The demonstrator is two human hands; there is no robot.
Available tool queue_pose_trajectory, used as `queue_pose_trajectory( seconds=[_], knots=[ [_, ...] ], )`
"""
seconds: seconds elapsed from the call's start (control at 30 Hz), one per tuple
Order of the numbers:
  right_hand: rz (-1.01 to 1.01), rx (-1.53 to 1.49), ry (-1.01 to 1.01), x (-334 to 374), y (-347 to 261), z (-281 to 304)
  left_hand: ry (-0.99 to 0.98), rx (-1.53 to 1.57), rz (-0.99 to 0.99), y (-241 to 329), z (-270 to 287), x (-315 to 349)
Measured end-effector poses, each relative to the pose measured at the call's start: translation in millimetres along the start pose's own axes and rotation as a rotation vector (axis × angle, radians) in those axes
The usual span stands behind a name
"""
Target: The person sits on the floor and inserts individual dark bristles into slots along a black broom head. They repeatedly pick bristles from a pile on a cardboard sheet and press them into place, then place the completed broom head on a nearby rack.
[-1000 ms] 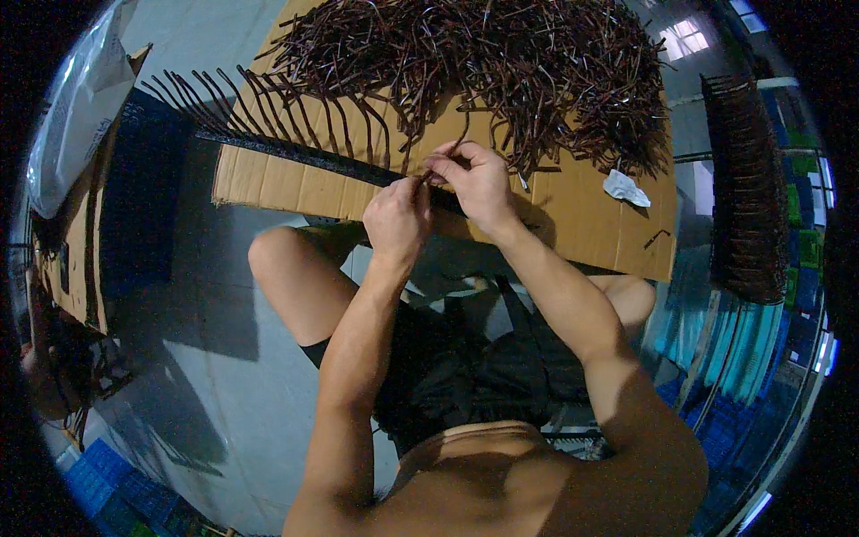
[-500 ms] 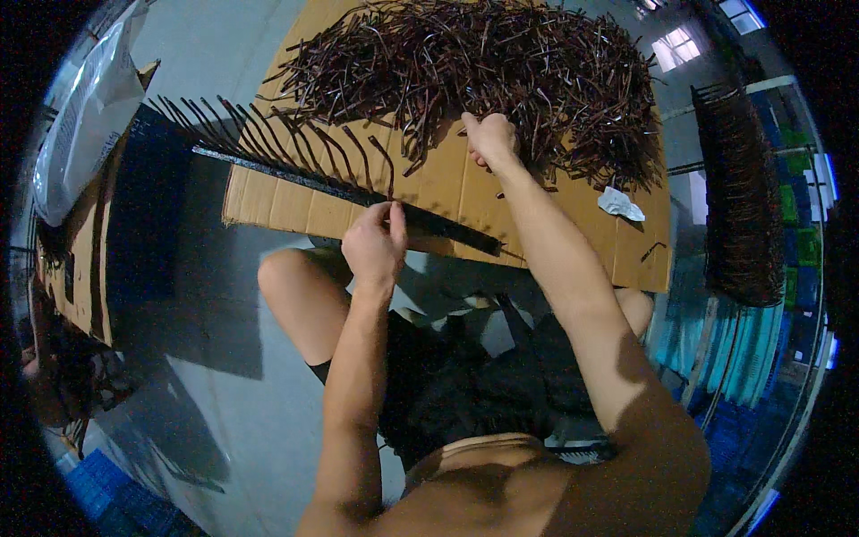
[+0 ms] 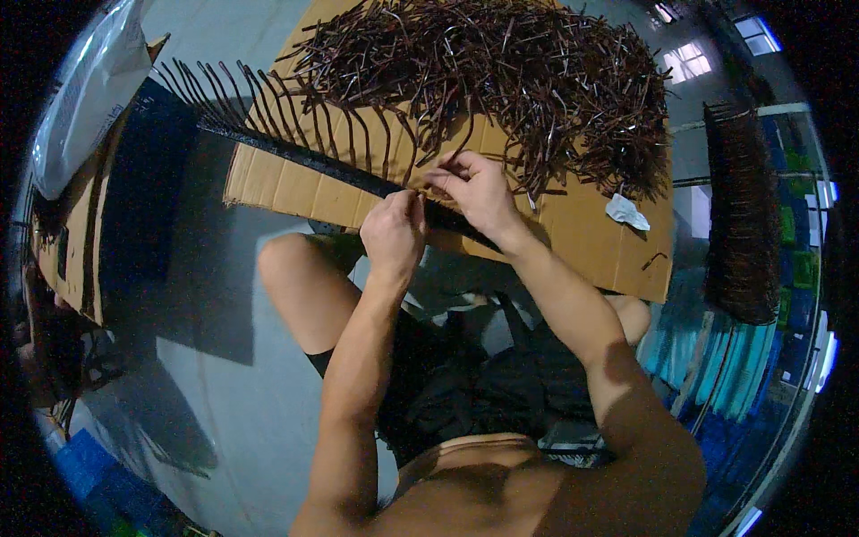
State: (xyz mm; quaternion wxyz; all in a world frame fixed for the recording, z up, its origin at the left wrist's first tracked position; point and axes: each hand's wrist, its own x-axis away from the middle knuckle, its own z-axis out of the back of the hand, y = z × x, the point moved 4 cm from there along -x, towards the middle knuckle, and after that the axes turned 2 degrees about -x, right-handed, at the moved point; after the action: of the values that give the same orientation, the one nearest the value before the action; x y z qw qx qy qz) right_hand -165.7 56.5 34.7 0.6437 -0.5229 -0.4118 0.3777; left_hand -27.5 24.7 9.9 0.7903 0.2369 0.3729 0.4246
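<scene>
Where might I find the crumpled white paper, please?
In the head view, the white paper lies on the cardboard, right of the right hand and just below the pile of sticks.

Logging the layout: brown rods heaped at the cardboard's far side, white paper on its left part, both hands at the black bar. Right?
No: the paper is on the right part of the cardboard, not left, per the head view. Rest stands: rods heaped at the far side, left hand and right hand at the bar.
</scene>
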Motion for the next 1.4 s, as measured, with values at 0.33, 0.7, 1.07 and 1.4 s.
queue_pose_trajectory(
  seconds=[0.33,0.7,1.07,1.4],
  knots=[
    [0.114,0.037,0.154,8,10,-8,-0.055,-0.071,0.026,1,-1,-1],
    [0.108,0.057,0.082,7,4,-10,-0.075,-0.041,0.050,-3,-5,2],
    [0.181,0.695,-0.095,-28,-6,58,-0.154,-0.104,0.131,-5,1,0],
    [0.367,0.984,0.035,-6,11,79,-0.160,0.023,0.058,10,-6,6]
  ],
)
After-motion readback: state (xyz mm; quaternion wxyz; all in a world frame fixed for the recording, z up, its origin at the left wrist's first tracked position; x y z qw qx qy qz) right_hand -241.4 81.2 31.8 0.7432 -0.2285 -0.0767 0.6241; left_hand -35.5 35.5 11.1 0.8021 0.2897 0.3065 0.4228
